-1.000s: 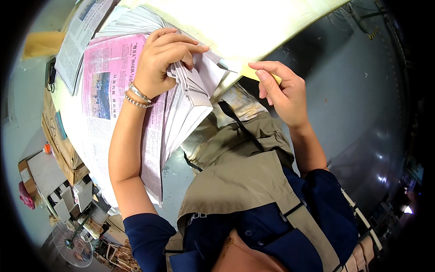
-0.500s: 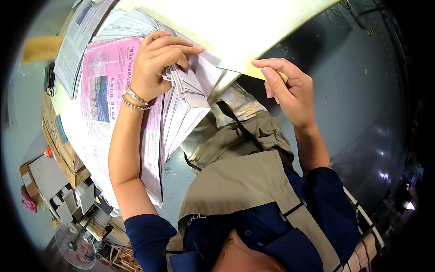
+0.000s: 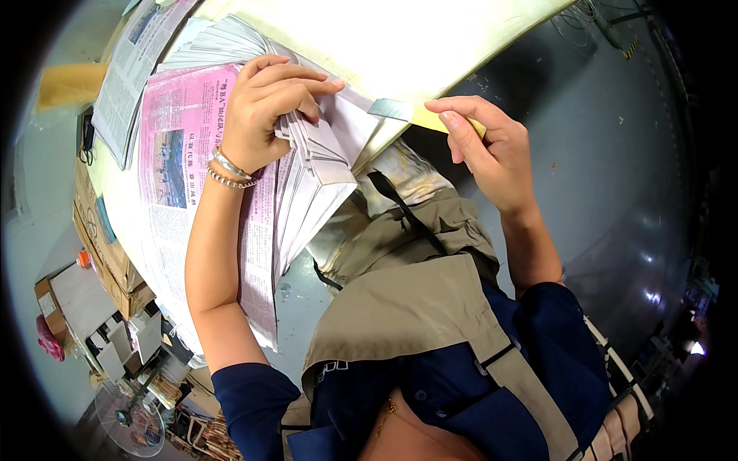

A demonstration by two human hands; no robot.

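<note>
Head view: the left hand [image 3: 269, 107], upper left of centre, is closed around the upper end of a bundle of folded papers [image 3: 332, 165], fingers bent over it; the thumb is hidden. The bundle lies just left of upper centre, its loose edges fanning downward. The right hand [image 3: 492, 146], right of upper centre, is closed in a pinch on a scraper [image 3: 438, 119], thumb and forefinger on its yellow handle. The flat blade points left toward the bundle; whether it touches the paper cannot be told. Pink newsprint [image 3: 164, 107] lies beneath the left forearm at upper left. The pale table [image 3: 430, 46] fills the top centre. A fan [image 3: 127, 419] stands at lower left.
</note>
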